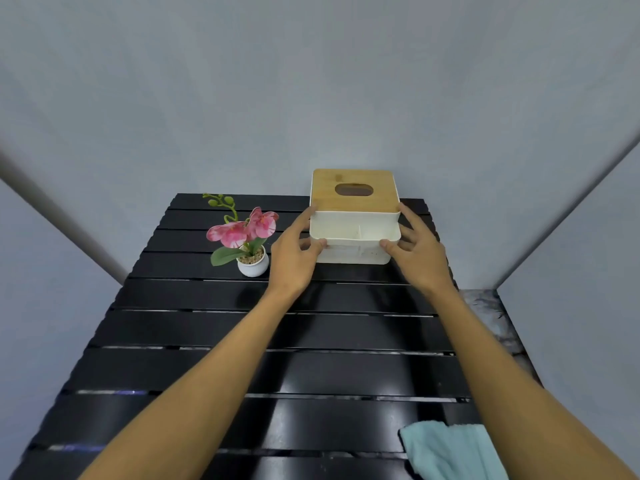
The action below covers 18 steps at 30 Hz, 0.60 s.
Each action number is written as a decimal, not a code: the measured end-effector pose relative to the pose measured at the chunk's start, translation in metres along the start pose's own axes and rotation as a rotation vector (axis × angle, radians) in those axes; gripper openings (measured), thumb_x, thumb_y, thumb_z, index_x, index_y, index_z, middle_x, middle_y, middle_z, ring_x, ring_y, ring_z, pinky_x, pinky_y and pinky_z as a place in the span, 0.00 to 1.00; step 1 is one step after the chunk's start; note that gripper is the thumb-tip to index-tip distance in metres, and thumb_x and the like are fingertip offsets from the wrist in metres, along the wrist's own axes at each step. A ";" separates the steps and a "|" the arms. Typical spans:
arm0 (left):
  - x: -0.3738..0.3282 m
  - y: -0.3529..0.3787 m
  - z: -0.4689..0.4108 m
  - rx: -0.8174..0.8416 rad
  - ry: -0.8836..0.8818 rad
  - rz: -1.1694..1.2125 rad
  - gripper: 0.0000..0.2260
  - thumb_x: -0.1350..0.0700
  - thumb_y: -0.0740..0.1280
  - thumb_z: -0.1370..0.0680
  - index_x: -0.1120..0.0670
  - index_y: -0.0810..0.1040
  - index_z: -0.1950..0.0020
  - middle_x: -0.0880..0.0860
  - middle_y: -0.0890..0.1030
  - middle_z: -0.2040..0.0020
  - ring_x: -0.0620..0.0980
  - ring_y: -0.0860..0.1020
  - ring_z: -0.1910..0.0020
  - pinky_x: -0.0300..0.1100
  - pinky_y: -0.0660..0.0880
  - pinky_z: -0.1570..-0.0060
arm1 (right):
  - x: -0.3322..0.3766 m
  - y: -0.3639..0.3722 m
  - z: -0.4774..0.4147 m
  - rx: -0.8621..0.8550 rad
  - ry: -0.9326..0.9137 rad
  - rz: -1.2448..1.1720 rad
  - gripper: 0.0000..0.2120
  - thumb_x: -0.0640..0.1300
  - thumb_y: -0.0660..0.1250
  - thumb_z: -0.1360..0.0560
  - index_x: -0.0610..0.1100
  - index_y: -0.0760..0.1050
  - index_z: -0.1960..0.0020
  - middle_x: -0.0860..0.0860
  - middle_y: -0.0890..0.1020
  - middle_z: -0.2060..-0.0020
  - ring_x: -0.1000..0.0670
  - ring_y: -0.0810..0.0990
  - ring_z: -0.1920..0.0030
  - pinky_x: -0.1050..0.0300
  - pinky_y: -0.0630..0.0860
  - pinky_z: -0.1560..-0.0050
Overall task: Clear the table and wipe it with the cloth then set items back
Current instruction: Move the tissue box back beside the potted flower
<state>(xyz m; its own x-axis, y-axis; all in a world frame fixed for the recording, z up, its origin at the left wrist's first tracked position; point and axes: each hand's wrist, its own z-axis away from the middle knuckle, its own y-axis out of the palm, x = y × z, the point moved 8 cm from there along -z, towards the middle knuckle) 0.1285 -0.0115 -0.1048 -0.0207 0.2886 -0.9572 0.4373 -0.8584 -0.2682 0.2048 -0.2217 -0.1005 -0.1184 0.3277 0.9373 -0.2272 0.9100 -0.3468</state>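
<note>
A white tissue box (353, 237) with a bamboo lid and an oval slot stands at the far right of the black slatted table (242, 341). My left hand (294, 258) grips its left side, thumb on the front tray rim. My right hand (415, 251) grips its right side the same way. A small white pot with a pink orchid (247, 237) stands to the left of the box. A light blue cloth (450, 452) lies at the table's near right edge, partly under my right forearm.
Grey walls close in behind and on both sides of the table. A strip of marbled floor (491, 317) shows to the right of the table.
</note>
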 end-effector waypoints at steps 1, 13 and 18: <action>0.001 -0.004 0.003 -0.007 -0.004 0.011 0.28 0.63 0.67 0.24 0.44 0.68 0.28 0.44 0.78 0.43 0.42 0.81 0.51 0.30 0.75 0.52 | 0.000 0.004 0.003 0.009 0.005 -0.009 0.34 0.40 0.70 0.26 0.57 0.61 0.26 0.54 0.78 0.36 0.55 0.80 0.43 0.58 0.75 0.39; 0.005 -0.041 0.027 -0.061 -0.033 0.010 0.26 0.63 0.66 0.23 0.45 0.68 0.28 0.46 0.78 0.39 0.41 0.79 0.47 0.23 0.71 0.54 | 0.012 0.035 0.023 0.045 0.018 -0.035 0.33 0.39 0.70 0.26 0.58 0.62 0.27 0.54 0.79 0.38 0.60 0.81 0.47 0.63 0.75 0.41; 0.008 -0.048 0.031 -0.064 -0.035 -0.008 0.26 0.63 0.67 0.24 0.46 0.68 0.28 0.49 0.80 0.41 0.45 0.79 0.43 0.25 0.72 0.46 | 0.015 0.040 0.029 0.050 0.024 -0.034 0.32 0.39 0.70 0.26 0.58 0.62 0.27 0.55 0.79 0.38 0.58 0.81 0.46 0.66 0.75 0.45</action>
<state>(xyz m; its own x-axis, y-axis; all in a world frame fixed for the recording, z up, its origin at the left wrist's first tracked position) 0.0796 0.0183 -0.1026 -0.0555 0.2791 -0.9586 0.4939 -0.8268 -0.2693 0.1660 -0.1880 -0.1011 -0.0865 0.3037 0.9488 -0.2791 0.9069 -0.3157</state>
